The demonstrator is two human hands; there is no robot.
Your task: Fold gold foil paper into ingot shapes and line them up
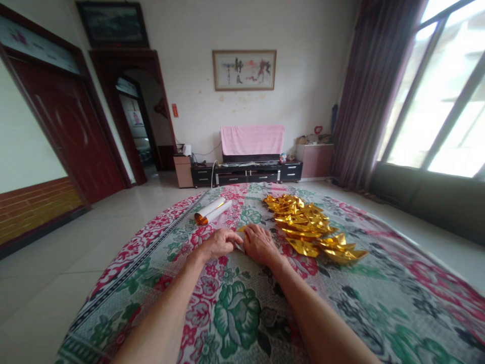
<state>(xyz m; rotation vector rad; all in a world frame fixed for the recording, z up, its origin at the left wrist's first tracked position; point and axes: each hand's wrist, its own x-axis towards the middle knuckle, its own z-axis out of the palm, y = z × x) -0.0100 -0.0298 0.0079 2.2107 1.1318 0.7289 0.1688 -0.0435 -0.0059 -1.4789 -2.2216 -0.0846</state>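
Note:
A small piece of gold foil paper (239, 246), white on one side, lies on the flowered cloth between my two hands. My left hand (219, 243) is closed, its thumb and forefinger pinching the paper's left edge. Over the right part of the same paper is my right hand (259, 242), with bent fingers pressed together on it; they cover most of the piece. To the right lies a heap of folded gold paper ingots (308, 222), apart from my right hand. Beyond my left hand rests a loosely curled roll of foil paper (214, 211), white outside and gold inside.
The round table carries a red, green and grey flowered tablecloth (237, 308). Across the tiled floor stand a low black TV cabinet (233, 179) and a screen under a pink cloth (252, 140). A curtain (364, 96) and windows are at the right, doorways at the left.

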